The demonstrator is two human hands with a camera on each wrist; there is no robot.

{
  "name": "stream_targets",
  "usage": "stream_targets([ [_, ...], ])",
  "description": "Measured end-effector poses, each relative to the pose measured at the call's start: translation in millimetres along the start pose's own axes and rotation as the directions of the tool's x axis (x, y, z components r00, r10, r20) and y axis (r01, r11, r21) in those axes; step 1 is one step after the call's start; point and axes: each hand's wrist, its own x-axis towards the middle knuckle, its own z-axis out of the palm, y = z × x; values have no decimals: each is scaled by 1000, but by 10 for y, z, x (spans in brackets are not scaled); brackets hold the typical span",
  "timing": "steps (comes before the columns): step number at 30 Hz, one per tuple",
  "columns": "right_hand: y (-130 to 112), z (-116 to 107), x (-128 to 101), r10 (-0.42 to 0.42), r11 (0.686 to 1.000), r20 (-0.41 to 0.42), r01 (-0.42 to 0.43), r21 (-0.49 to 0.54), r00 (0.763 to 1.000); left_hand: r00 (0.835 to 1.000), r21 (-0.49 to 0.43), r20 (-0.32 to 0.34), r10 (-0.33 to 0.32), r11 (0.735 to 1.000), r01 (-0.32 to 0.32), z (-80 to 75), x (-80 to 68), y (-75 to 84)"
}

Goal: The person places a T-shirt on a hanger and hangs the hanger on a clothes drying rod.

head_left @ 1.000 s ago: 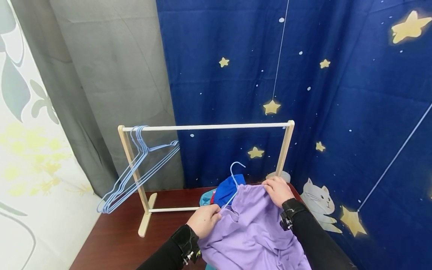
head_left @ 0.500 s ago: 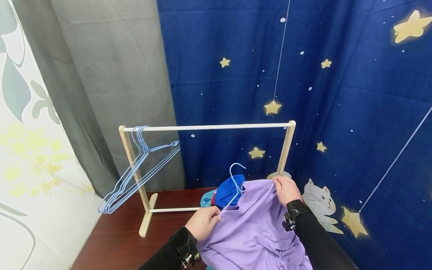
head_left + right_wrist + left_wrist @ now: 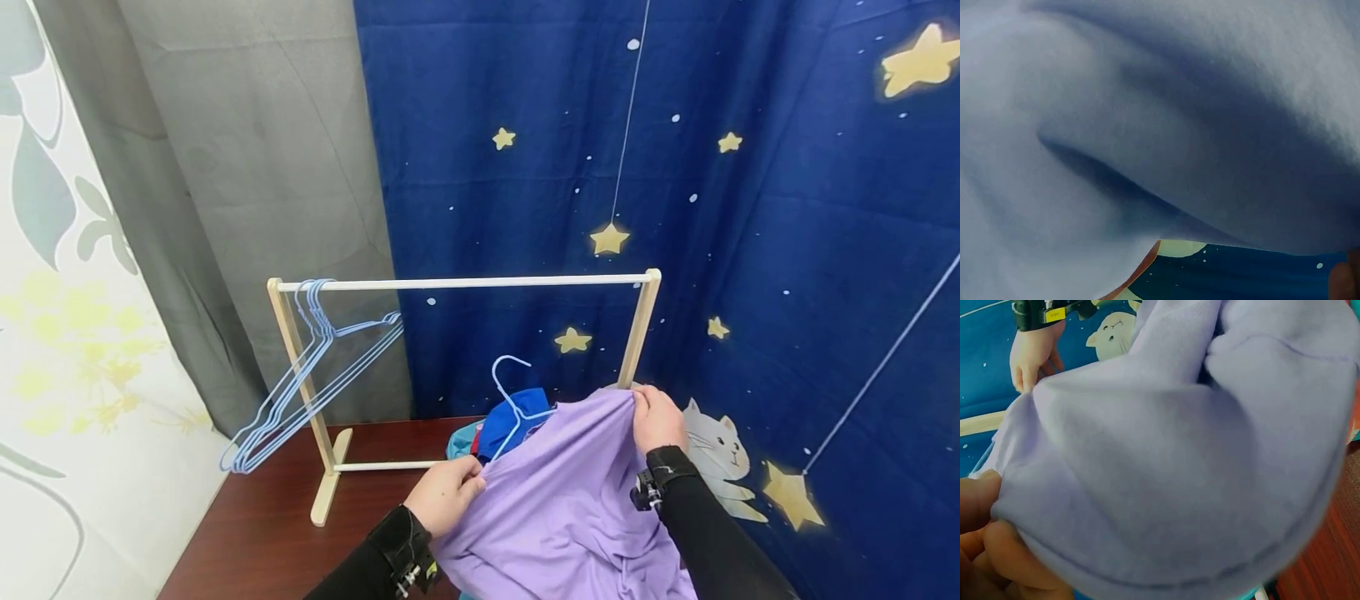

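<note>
A purple garment (image 3: 562, 508) is stretched between both hands above the dark wooden table (image 3: 262, 525). My left hand (image 3: 444, 493) pinches its left edge, and my right hand (image 3: 658, 417) grips its upper right corner, raised higher. A light-blue wire hanger (image 3: 512, 402) pokes out at the garment's top, its hook pointing up. In the left wrist view the purple fabric (image 3: 1172, 469) fills the frame, my left fingers (image 3: 988, 550) pinching its hem, with the right hand (image 3: 1032, 353) at the far corner. The right wrist view shows only purple cloth (image 3: 1147, 125).
A small wooden rack (image 3: 465, 283) stands on the table behind the garment, with several light-blue hangers (image 3: 315, 375) hung at its left end. Blue and teal clothes (image 3: 510, 425) lie piled behind the garment. Curtains close off the back and sides.
My right hand has moved right and up, pulling the garment's corner taut. The hanger has shifted left and tilted. The left hand keeps its pinch almost in place.
</note>
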Motion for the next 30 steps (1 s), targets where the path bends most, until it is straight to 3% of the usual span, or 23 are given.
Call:
stream_targets([
  [6,37,-29,-49,19,1000,-10,-19,2,1000,998,-10,-51,-47,999,47,-28,0,-12],
  [13,154,31,-161,-39,998,39,40,-46,998,988,-15,-134,-72,997,71,-39,-9,-49],
  [20,220,96,-235,-114,991,95,120,-60,989,991,-25,-129,-47,999,44,-44,5,-34],
  [27,256,112,-268,-102,987,233,127,-98,967,990,-12,-129,-53,999,52,-18,4,1],
  [30,241,82,-248,-103,989,215,123,-84,971,992,-7,-118,-45,999,45,-10,9,27],
])
